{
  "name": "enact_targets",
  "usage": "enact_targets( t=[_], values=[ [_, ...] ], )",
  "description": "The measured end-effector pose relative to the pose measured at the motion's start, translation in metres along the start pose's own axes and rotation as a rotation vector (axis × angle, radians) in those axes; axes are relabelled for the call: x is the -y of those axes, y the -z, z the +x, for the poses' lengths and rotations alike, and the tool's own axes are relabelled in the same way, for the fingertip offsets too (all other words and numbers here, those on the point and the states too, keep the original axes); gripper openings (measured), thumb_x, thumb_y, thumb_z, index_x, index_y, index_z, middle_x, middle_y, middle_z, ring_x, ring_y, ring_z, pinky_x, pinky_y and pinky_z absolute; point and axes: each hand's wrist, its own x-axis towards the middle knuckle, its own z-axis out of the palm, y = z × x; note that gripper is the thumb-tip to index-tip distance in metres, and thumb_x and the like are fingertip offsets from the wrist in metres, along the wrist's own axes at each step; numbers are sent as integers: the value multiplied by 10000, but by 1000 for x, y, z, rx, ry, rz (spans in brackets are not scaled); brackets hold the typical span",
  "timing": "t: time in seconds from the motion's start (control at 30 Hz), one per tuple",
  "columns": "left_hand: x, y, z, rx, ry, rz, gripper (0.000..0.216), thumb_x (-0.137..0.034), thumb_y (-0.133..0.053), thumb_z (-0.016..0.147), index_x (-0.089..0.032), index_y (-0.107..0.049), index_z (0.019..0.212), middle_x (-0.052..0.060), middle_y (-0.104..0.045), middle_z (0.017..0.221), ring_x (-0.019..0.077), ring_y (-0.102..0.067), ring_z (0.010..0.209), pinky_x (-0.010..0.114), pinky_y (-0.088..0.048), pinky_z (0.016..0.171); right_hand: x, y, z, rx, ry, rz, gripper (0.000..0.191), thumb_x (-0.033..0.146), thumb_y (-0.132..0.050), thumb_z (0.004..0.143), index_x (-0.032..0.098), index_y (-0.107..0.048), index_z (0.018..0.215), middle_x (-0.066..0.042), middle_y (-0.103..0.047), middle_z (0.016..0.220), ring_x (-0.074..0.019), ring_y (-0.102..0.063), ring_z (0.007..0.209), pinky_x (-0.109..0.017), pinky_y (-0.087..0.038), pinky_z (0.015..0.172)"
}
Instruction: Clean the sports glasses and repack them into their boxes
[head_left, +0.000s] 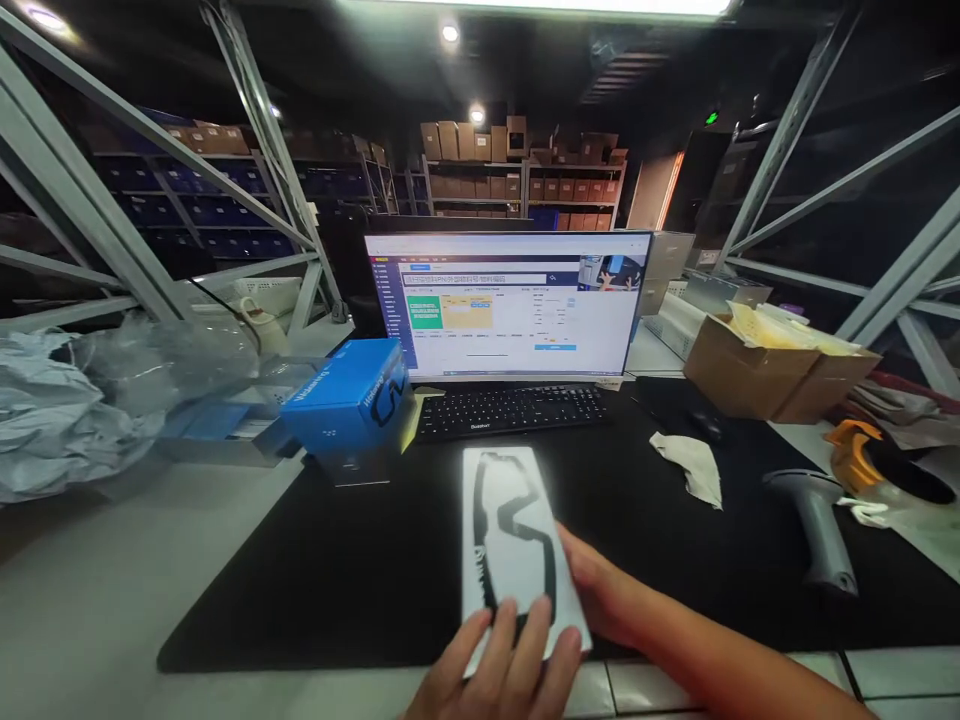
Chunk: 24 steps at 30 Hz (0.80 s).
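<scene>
A white box (517, 535) with a dark picture of glasses printed on its face is held up in front of me, over the black desk mat (360, 580). My right hand (600, 585) grips its right side, with most of the fingers hidden behind it. Across the lower end of the box lie the fingers of my left hand (502, 665), closed on it; that thumb does not show. Beyond the box is a black keyboard (510, 410), and to its left stands a blue box (345, 395) with white lettering.
A monitor (510, 310) stands behind the keyboard. On the right are a grey handheld scanner (817, 530), a tape dispenser (862, 455), a crumpled white piece (690, 465), a mouse (709, 425) and cardboard boxes (750, 370). Clear plastic bags (75, 400) are heaped at left.
</scene>
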Motion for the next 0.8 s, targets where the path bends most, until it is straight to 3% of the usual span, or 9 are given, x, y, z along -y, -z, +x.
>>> enact_targets(
  t=[0.1,0.17,0.23,0.3,0.37,0.43,0.57,0.7,0.8],
  values=[
    [-5,-17,24,68,-40,-199,260,-273,-686,894,-285,-696,1154,39,-720,1165,201,-600,1155,400,-328,1180,10,15,3,-225,-26,20,601,463,-765,730,199,-625,1252,-87,-726,1132,-225,-680,971,-334,-509,875],
    [5,-14,33,142,-26,-421,341,-310,-707,873,-293,-645,1208,40,-686,1254,190,-552,1261,352,-355,1171,21,32,3,-263,-37,19,578,381,-779,690,194,-641,1220,-68,-742,1075,-201,-686,900,-289,-523,801],
    [28,-6,41,235,-16,-535,471,-396,-729,846,-273,-589,1278,64,-589,1407,227,-425,1411,398,-303,1215,34,49,3,-214,-40,-9,617,336,-796,656,195,-640,1237,-62,-742,1093,-195,-689,906,-267,-530,774],
    [61,0,49,311,67,-498,738,-403,-821,754,-273,-485,1399,94,-432,1554,299,-253,1511,516,-139,1261,46,61,1,-129,-64,-59,644,305,-806,640,192,-646,1254,-59,-743,1107,-193,-695,895,-250,-534,738],
    [95,-1,56,511,171,-483,1047,-386,-903,641,-254,-340,1513,155,-246,1643,397,-143,1531,643,-64,1230,55,66,-2,-44,-108,-94,668,280,-815,631,174,-652,1270,-66,-746,1102,-200,-701,887,-247,-537,718],
    [119,-8,57,711,226,-540,1276,-373,-956,541,-239,-213,1570,190,-143,1664,433,-125,1526,673,-91,1215,59,67,-4,23,-149,-128,697,280,-830,623,150,-655,1285,-75,-742,1114,-222,-697,942,-262,-539,765],
    [129,-27,37,956,391,-839,1222,-356,-902,614,-282,-165,1586,155,-274,1603,361,-375,1443,554,-328,1191,53,67,-2,0,-212,-220,664,420,-843,667,126,-694,1244,-110,-726,1173,-261,-686,1011,-309,-534,851],
    [123,-36,-2,798,646,-884,1098,-413,-881,634,-269,-287,1546,137,-360,1523,352,-406,1413,522,-342,1191,46,78,4,-249,-127,-213,587,642,-605,863,151,-730,1158,-148,-724,1177,-286,-695,1019,-412,-549,884],
    [130,-41,-35,615,868,-830,1008,-542,-843,661,-234,-374,1499,155,-406,1512,380,-408,1413,548,-326,1192,49,79,6,-396,61,-242,497,622,-590,887,241,-698,1188,-98,-674,1283,-265,-640,1145,-419,-526,952]
  ],
)
